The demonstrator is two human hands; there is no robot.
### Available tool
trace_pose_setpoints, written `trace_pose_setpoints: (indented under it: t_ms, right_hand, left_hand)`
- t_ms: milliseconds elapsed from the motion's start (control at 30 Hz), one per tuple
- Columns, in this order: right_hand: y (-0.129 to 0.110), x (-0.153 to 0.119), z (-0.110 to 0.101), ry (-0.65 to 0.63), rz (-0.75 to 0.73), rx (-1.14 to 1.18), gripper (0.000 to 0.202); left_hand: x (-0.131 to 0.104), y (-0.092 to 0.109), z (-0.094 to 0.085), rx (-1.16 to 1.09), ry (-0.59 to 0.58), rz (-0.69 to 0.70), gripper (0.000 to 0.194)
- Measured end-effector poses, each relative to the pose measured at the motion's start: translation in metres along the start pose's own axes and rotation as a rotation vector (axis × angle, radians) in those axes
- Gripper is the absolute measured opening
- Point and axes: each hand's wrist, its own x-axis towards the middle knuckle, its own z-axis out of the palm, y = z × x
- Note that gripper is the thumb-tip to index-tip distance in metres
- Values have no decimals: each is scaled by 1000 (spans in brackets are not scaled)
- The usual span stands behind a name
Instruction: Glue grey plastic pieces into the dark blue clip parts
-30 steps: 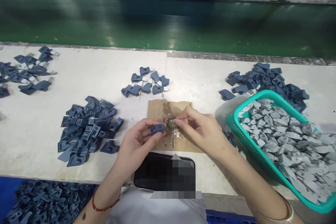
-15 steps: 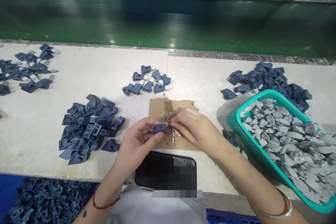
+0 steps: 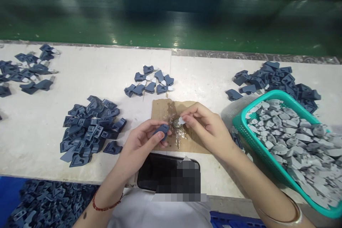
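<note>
Between the thumb and fingers of my left hand point(image 3: 141, 137) is a blue-grey plastic part point(image 3: 161, 131) with a small hole in its end. My right hand point(image 3: 207, 126) pinches a small light-grey plastic piece point(image 3: 181, 120) by one end. The piece's other end is over a small round dish point(image 3: 176, 123), and I cannot tell whether they touch. The dish sits on a brown cardboard sheet point(image 3: 195, 142), wet with a shiny, grease-like substance. Both hands are just above the cardboard, a short gap apart.
A teal basket point(image 3: 263, 153) of light-grey pieces stands at right. Blue-grey parts lie in piles at left point(image 3: 91, 131) and back right point(image 3: 278, 78). Joined parts point(image 3: 149, 82) lie behind the cardboard. A black phone point(image 3: 149, 172) lies at the front edge. A green conveyor belt point(image 3: 107, 21) runs behind.
My right hand has drawn back to the right, bringing the light-grey piece and the round dish into sight. My left hand has turned the blue-grey part to a more tilted angle.
</note>
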Motion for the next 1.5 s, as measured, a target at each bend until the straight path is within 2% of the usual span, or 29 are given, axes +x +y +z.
trace_pose_setpoints:
  t_ms: [133, 233, 733, 900, 1033, 1100, 1167, 1267, 1400, 1500]
  right_hand:
    - [-1, -3, 4, 16, 17, 175, 11]
    - [-2, -5, 6, 1, -13, 191, 11]
    - [-15, -2, 3, -131, -224, -79, 13]
    - [-14, -2, 4, -143, -327, -122, 15]
    - [-13, -3, 9, -122, -383, -151, 15]
    - [-13, -4, 11, -100, -345, -125, 13]
    - [-14, -6, 10, -74, -239, -61, 10]
    - [-15, -8, 6, -76, -102, 5, 8]
    - [-16, -10, 1, -116, -123, -20, 7]
    - [-18, -9, -1, -155, -117, -77, 16]
  left_hand:
    - [0, -2, 1, 2, -50, -43, 18]
    - [0, -4, 3, -20, -76, -59, 17]
    - [1, -2, 8, 28, -13, -67, 21]
    - [-1, -6, 6, 140, 20, -42, 19]
    - [-2, -11, 3, 248, 39, 34, 18]
    - [-2, -12, 4, 262, 64, 65, 16]
    - [-2, -11, 5, 230, 75, 86, 15]
    - [0, -7, 6, 154, 25, 95, 13]
    - [0, -3, 3, 135, -43, 16, 20]
    - [-1, -4, 1, 254, -49, -6, 22]
